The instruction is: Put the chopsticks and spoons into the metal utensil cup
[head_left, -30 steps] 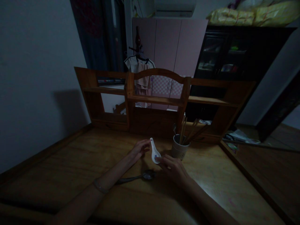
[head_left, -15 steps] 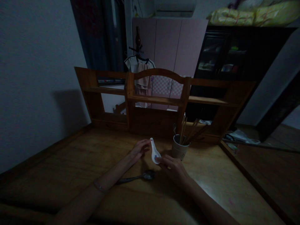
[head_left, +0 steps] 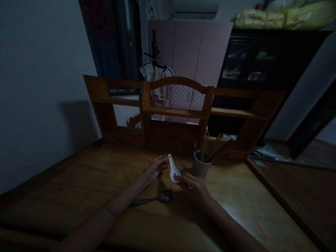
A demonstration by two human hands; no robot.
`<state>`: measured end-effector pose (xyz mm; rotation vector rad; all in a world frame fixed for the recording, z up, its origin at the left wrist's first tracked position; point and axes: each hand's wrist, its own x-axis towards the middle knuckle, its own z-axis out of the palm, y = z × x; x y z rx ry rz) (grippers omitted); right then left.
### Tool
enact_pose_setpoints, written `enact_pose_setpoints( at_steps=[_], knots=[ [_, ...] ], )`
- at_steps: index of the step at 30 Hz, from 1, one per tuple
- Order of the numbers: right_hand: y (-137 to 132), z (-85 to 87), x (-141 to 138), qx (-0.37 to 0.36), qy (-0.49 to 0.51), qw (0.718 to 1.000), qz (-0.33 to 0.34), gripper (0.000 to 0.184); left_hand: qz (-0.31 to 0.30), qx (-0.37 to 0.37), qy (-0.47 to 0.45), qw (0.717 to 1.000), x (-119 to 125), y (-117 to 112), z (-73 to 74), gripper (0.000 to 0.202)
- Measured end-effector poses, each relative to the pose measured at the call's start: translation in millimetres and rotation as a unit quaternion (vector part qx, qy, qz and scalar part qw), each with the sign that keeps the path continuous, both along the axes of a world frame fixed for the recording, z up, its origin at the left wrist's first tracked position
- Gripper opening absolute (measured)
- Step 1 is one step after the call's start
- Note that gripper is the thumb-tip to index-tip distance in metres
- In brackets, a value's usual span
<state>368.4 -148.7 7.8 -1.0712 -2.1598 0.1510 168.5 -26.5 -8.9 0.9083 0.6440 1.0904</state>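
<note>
A white ceramic soup spoon (head_left: 172,167) with a small blue mark in its bowl is held up over the wooden desk, its handle pointing away from me. My right hand (head_left: 195,189) pinches the bowl's right edge, thumb lying on the inside. At the handle's far end is my left hand (head_left: 156,167), fingers extended and loosely bent; the index fingertip is at or against the tip, and I cannot tell if it presses. Below both hands a metal spoon (head_left: 166,196) lies on the desk, its dark handle running left, partly behind my left forearm.
A light-coloured pot (head_left: 201,168) holding several chopsticks or sticks (head_left: 205,145) stands just beyond my right hand. Across the desk's back runs a wooden shelf unit (head_left: 175,112). A wall (head_left: 47,105) borders the left, and a raised edge (head_left: 278,196) the right.
</note>
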Motion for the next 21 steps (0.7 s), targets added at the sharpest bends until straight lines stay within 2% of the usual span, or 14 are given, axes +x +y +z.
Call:
enact_pose_setpoints(
  at_steps=[6, 12, 21],
  knots=[
    [1.0, 0.2, 0.5, -0.004, -0.006, 1.000, -0.001, 0.023, 0.001, -0.002, -0.004, 1.000, 0.5, 0.2, -0.6, 0.028],
    [0.0, 2.1, -0.8, 0.002, -0.011, 1.000, -0.005, 0.023, -0.040, 0.047, 0.019, 0.998, 1.3, -3.0, 0.2, 0.031],
    [0.4, 1.9, -0.4, 0.008, -0.009, 1.000, 0.001, 0.023, 0.013, 0.024, 0.031, 0.999, 1.6, 2.8, -4.9, 0.030]
  ],
)
